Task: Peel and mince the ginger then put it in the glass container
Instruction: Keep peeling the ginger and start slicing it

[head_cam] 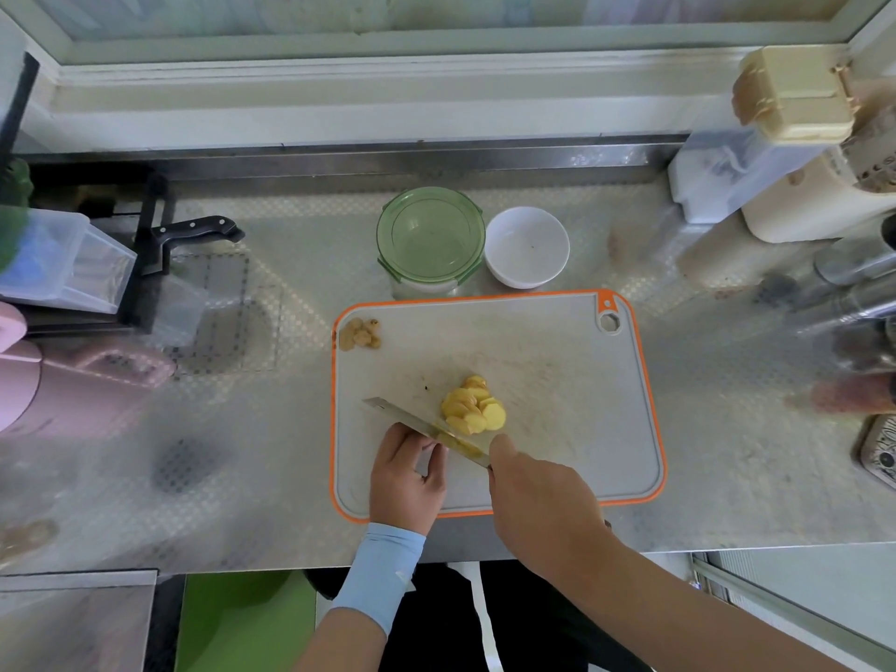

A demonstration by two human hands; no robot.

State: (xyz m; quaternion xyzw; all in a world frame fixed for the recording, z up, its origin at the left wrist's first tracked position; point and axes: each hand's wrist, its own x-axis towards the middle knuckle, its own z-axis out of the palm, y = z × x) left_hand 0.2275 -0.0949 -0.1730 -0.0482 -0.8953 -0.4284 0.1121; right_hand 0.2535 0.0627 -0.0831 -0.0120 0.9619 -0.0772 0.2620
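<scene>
Right fingers (502,446) grip knife (412,421), left fingers (412,441) curled on it; glass container (430,240) lidded

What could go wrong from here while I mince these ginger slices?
1. The left hand sits right against the blade of the knife held by the right hand; a slip could cut fingers.
2. The ginger slices lie in a loose pile and may slide or scatter under the blade.
3. The glass container has its green lid on, so the transfer would stall.
</scene>
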